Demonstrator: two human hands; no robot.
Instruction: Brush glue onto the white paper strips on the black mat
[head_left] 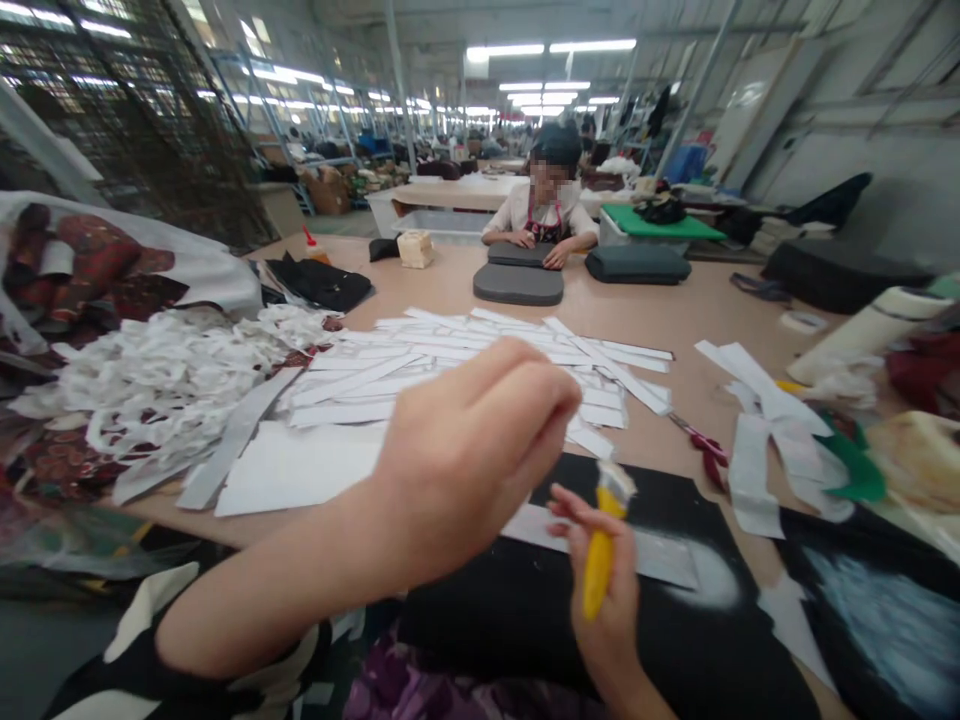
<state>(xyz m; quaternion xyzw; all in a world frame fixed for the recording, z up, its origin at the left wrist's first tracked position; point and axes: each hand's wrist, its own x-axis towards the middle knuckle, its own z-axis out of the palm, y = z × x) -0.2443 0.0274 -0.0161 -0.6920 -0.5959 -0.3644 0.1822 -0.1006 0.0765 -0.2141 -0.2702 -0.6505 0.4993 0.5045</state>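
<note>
The right hand (pixel 604 590) is closed around a yellow brush (pixel 598 560), so this grip is clamped on the handle, and the white bristles are pointed upward. The brush is held just above a black sheet (pixel 487 625), on which a pale strip (pixel 600 540) is lying. The left hand (pixel 480 440) is raised over the worktop (pixel 450 285) with curled fingers; whether anything is held in this grip cannot be told. Beyond it, many white paper strips (pixel 480 360) are spread out. White scraps (pixel 172 390) are heaped on the left side, and red-handled scissors (pixel 701 445) are lying on the right. Across the worktop, a co-worker (pixel 544 210) is seated, with both hands on a grey pad (pixel 517 253).
</note>
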